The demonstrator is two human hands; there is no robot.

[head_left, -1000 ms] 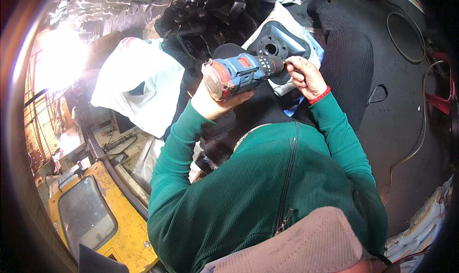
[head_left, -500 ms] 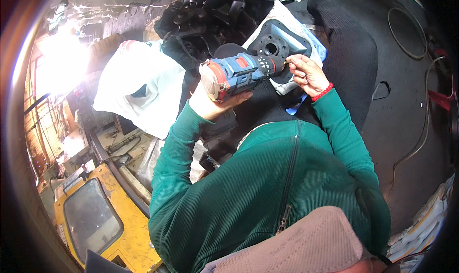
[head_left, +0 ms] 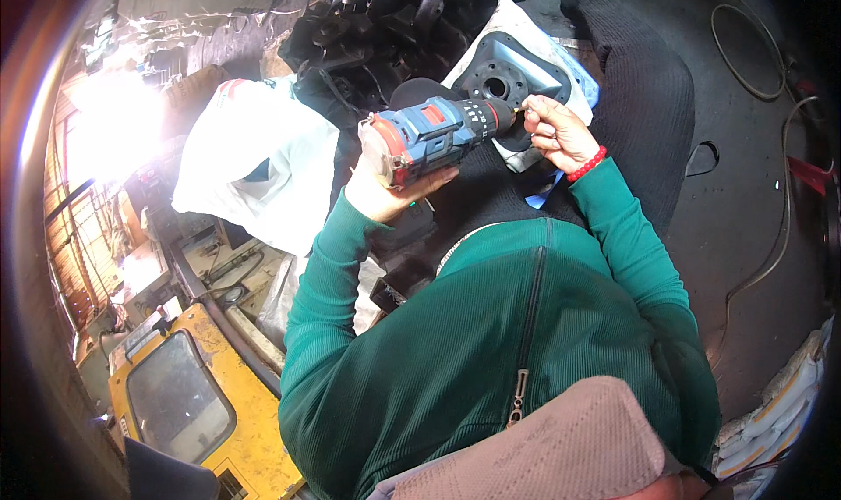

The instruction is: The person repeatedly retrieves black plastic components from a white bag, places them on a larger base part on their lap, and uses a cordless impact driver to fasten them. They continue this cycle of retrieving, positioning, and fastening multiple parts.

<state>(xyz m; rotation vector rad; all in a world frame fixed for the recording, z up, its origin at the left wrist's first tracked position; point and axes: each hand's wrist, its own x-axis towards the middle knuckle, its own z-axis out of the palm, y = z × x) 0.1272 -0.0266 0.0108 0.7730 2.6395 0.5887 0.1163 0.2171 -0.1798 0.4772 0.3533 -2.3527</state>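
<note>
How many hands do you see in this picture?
2. The left hand holds the blue and red drill, which hides part of that hand; the right hand has its fingertips at the drill's front end. No other hands show, though dark clutter could hide some.

Place: a workshop or small factory floor, as is suggested by the fittings.
Cordless drill (head_left: pixel 429 132): held above the lap, where a square-framed part with a round black hub (head_left: pixel 512 70) is also seen.
Black parts (head_left: pixel 420 14): heaped loosely.
Yellow panel (head_left: pixel 248 404): a dark window is set into it, seemingly on a machine.
White bag (head_left: pixel 285 163): slumped near the heap.
Dark floor (head_left: pixel 731 211): crossed by a thin hose or cable (head_left: pixel 787 202).
</note>
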